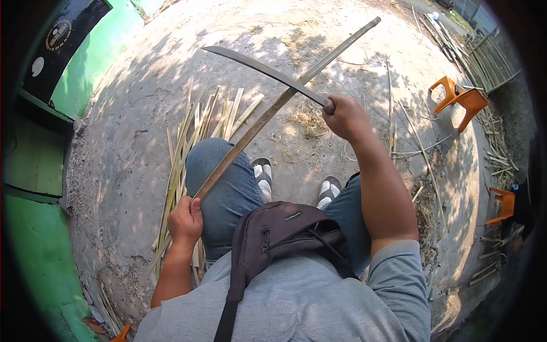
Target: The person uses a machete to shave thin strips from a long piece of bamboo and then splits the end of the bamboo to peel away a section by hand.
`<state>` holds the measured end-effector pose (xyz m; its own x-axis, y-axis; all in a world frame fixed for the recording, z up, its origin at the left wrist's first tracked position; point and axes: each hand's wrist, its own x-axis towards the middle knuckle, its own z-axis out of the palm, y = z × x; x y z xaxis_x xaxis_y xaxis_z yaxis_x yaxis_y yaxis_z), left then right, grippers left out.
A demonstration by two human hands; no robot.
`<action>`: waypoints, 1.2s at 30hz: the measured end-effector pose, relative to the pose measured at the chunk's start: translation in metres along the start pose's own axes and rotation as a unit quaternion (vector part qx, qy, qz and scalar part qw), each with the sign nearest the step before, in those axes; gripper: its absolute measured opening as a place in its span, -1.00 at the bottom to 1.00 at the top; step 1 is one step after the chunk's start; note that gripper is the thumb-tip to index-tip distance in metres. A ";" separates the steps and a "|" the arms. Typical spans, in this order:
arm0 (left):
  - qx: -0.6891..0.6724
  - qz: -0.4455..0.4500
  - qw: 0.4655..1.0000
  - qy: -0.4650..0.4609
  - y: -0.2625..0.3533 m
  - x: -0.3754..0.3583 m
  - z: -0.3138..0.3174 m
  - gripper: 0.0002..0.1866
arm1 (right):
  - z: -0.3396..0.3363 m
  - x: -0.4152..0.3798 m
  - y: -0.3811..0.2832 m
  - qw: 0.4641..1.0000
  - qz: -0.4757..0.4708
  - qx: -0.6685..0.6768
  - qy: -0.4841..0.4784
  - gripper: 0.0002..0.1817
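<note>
My left hand (185, 219) is closed round the lower end of a long bamboo strip (250, 132), beside my left knee. The strip slants up and away to the right, passing over that knee. In my right hand (347, 118) is the handle of a machete (250, 64), its curved blade pointing to the upper left. The blade crosses the strip beyond its middle and seems to touch it there. Past my left leg, several split bamboo strips (181, 154) lie in a loose bundle on the ground.
Orange plastic stools (460, 101) stand at the right, near bamboo pieces (496, 62) stacked along the edge. Thin bamboo slivers (421, 142) lie on the concrete ground (131, 165). A green wall (37, 262) runs along the left. A dark bag (285, 236) rests on my lap.
</note>
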<state>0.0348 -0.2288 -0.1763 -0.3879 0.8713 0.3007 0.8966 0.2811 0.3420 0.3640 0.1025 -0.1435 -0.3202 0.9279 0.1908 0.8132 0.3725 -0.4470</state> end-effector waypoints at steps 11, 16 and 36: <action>-0.021 0.007 1.000 0.009 -0.004 0.000 0.002 -0.52 | 0.008 0.000 -0.004 0.998 -0.057 -0.025 -0.019 -0.88; -0.036 0.016 0.999 0.008 -0.001 -0.001 -0.003 -0.54 | 0.009 -0.005 -0.004 0.996 -0.090 -0.019 0.002 -0.88; -0.039 0.024 0.999 -0.002 0.002 0.004 -0.003 -0.54 | 0.006 -0.006 0.001 0.998 -0.049 0.034 0.012 -0.82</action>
<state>0.0343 -0.2263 -0.1713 -0.3439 0.8845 0.3152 0.8948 0.2069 0.3956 0.3638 0.0969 -0.1504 -0.3840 0.8867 0.2573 0.7432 0.4622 -0.4838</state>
